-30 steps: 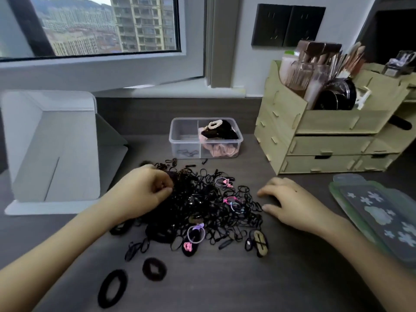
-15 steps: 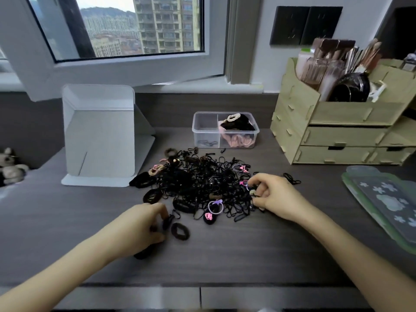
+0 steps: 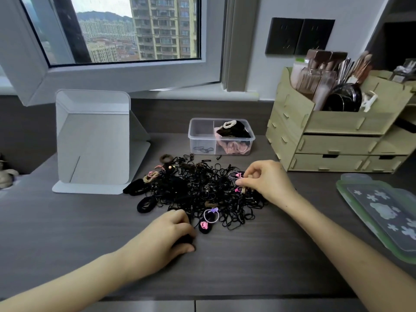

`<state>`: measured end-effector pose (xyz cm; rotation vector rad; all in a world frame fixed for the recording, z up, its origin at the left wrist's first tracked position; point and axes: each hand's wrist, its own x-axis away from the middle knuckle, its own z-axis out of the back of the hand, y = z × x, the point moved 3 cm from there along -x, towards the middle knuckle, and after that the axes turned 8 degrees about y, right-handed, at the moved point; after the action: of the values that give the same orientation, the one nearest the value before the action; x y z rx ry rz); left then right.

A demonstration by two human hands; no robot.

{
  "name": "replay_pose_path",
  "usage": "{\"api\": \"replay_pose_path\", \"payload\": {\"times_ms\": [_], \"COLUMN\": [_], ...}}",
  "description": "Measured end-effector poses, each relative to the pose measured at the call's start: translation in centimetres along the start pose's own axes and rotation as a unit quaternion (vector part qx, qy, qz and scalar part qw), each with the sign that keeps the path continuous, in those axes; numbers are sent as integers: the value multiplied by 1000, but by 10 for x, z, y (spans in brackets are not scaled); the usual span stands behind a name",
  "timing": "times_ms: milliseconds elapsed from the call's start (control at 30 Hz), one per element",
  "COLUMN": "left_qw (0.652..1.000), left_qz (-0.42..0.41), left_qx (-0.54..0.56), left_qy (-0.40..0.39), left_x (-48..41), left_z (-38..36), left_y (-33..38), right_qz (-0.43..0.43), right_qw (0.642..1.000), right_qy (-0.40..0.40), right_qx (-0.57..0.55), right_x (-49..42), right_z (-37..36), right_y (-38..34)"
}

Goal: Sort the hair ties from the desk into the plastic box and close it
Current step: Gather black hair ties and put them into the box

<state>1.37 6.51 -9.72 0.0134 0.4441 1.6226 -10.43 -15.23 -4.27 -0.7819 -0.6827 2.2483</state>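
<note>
The dark gray desk [image 3: 67,233] sits under a window [image 3: 135,30] that shows tall buildings, with a white stand [image 3: 92,143] on the left and a wooden drawer box [image 3: 337,136] on the right. A messy pile of mostly thin black hair ties [image 3: 198,190] lies in the middle, just in front of the open, clear plastic box [image 3: 200,134]. The left hand [image 3: 164,239] curls round a fat black tie [image 3: 185,240] at the pile's near edge, and the right hand [image 3: 267,179] pinches a small tie [image 3: 238,175] at its right edge.
</note>
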Motion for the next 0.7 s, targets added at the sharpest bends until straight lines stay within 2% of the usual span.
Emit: {"api": "replay_pose_path", "payload": {"times_ms": [167,267,333,367,433,533,600,700], "left_qw": [996,988,979,976,978,983,985,985], "left_qz": [-13,-21,-24,-21,-7,-11,-9,1], "left_qx": [-15,-74,-112,-128,-128,-108,-101,-102], "left_qy": [83,136,166,172,164,145,142,136], "left_x": [-2,-7,-9,-10,-12,-18,-24,-35], "left_z": [-6,-6,-4,-3,-2,-8,-12,-15], "left_y": [-10,-7,-3,0,4,9,12,16], "right_qz": [40,88,122,139,174,243,278,256], "right_qw": [997,989,986,986,983,951,938,941], "right_qy": [36,58,59,44,-34,-167,-178,-165], "right_qx": [52,105,99,80,47,89,110,149], "right_x": [-4,2,11,16,28,51,58,53], "right_z": [-1,-1,-1,0,-3,-19,-30,-36], "right_y": [-3,-14,-24,-29,-35,-38,-35,-30]}}
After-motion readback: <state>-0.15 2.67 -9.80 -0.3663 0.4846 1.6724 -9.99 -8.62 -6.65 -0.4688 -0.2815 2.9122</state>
